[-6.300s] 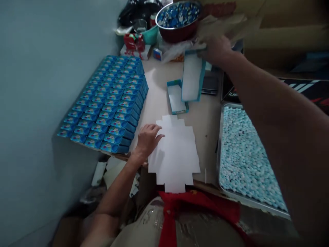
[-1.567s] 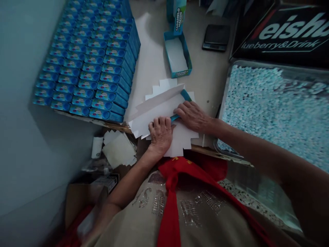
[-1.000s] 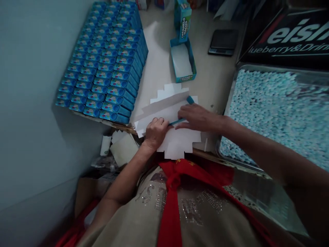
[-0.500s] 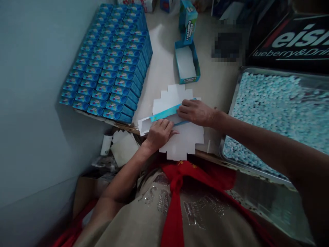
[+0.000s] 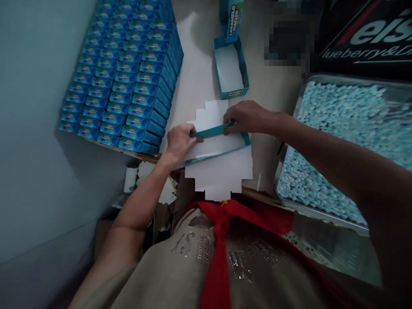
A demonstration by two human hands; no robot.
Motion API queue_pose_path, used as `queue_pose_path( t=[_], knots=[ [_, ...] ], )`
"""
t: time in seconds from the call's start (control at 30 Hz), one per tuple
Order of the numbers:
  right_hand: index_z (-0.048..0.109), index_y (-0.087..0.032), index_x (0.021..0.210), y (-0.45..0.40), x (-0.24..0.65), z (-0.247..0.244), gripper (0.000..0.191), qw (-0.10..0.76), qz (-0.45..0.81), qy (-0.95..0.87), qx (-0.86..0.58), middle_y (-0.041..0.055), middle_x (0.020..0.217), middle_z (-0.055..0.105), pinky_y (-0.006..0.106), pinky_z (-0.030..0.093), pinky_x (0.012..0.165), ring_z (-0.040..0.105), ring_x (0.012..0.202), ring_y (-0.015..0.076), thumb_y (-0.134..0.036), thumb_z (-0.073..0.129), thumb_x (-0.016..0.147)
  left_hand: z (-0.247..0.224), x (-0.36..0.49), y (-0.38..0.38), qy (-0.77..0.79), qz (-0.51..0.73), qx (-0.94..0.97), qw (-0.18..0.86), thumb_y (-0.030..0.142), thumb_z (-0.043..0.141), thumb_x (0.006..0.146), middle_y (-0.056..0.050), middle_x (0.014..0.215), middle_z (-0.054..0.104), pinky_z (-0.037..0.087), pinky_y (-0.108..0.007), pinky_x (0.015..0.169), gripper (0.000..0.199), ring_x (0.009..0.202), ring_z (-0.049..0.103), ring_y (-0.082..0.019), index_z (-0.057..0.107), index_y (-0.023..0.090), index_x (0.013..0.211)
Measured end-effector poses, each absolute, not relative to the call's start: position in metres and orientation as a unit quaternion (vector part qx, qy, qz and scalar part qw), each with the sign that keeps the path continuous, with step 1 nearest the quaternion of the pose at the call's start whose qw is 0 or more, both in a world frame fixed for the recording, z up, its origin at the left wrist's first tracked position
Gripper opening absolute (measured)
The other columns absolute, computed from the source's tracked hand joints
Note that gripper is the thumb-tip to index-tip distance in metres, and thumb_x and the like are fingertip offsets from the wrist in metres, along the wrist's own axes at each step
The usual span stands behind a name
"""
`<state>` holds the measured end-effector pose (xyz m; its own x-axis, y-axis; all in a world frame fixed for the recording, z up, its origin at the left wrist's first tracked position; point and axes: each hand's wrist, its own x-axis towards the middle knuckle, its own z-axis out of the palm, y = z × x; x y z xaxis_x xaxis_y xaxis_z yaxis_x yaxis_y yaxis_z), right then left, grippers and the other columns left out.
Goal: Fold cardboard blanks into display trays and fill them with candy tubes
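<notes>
A part-folded cardboard box [image 5: 214,147], white inside with blue upright walls, lies at a slant in front of me. My left hand [image 5: 180,141] grips its far left corner, thumb inside against the blue wall. My right hand [image 5: 246,117] pinches the same far wall near its right end, fingers curled over the top edge. Under the box lie flat white cardboard blanks [image 5: 220,168] with notched edges, jutting over the table's front edge. Beyond them stands a folded blue box tray [image 5: 231,68], white inside, marked CARAMELO MACIZO.
Rows of small blue packs [image 5: 119,81] stand stacked on the left by the wall. A metal tray [image 5: 275,180] of pale blue and white candies sits on the right. Behind it is a black carton [image 5: 363,47]. A blue carton [image 5: 234,19] stands at the back.
My left hand has moved left and up to the box's far corner. The box has opened out, its far and near walls now apart and upright. The view has shifted slightly.
</notes>
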<state>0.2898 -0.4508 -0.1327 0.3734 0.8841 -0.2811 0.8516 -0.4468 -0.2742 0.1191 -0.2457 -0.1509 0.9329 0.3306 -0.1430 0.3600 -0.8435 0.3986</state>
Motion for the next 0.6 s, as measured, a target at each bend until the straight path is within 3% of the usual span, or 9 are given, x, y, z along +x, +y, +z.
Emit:
queue_pose_path(
  t=[0.07,0.27,0.4,0.5,0.6],
  knots=[
    [0.08,-0.02,0.111,-0.449,0.286,-0.126,0.024,-0.02,0.193,-0.544,-0.817,0.0108,0.109,0.077,0.039,0.045,0.087,0.068,0.106,0.0319,-0.032,0.068,0.095,-0.152,0.12,-0.244,0.167,-0.025,0.963,0.209,0.038,0.093,0.077,-0.003,0.079,0.074,0.048,-0.036,0.073,0.021,0.081,0.067,-0.024,0.076,0.026,0.076],
    [0.076,-0.012,0.113,-0.449,0.26,-0.11,0.027,-0.146,0.175,-0.601,-0.766,0.0182,0.107,0.077,0.038,0.042,0.082,0.07,0.099,0.0317,-0.021,0.053,0.102,-0.157,0.118,-0.239,0.074,-0.014,0.975,0.207,0.04,0.086,0.087,-0.002,0.084,0.074,0.047,-0.036,0.073,0.014,0.085,0.068,-0.023,0.079,0.029,0.083],
    [0.07,-0.012,0.124,-0.453,0.257,-0.115,0.04,-0.163,0.184,-0.635,-0.732,0.0175,0.103,0.077,0.037,0.039,0.078,0.071,0.098,0.0312,-0.008,0.035,0.106,-0.163,0.121,-0.237,-0.009,-0.026,0.98,0.195,0.036,0.08,0.092,-0.003,0.084,0.073,0.049,-0.037,0.076,0.012,0.088,0.069,-0.025,0.079,0.028,0.084],
    [0.067,-0.013,0.13,-0.459,0.26,-0.117,0.035,-0.152,0.185,-0.632,-0.738,0.0183,0.112,0.076,0.036,0.037,0.077,0.07,0.1,0.0309,-0.016,0.039,0.108,-0.167,0.123,-0.231,-0.027,-0.019,0.98,0.195,0.034,0.079,0.093,-0.002,0.085,0.074,0.049,-0.036,0.076,0.01,0.088,0.07,-0.024,0.08,0.028,0.085],
    [0.065,-0.014,0.128,-0.463,0.258,-0.117,0.035,-0.137,0.162,-0.641,-0.738,0.0164,0.111,0.076,0.036,0.036,0.077,0.07,0.098,0.0278,-0.012,0.036,0.108,-0.171,0.127,-0.228,-0.01,0.001,0.98,0.199,0.037,0.082,0.091,-0.002,0.088,0.077,0.048,-0.034,0.073,0.011,0.086,0.07,-0.022,0.081,0.027,0.086]
  ],
)
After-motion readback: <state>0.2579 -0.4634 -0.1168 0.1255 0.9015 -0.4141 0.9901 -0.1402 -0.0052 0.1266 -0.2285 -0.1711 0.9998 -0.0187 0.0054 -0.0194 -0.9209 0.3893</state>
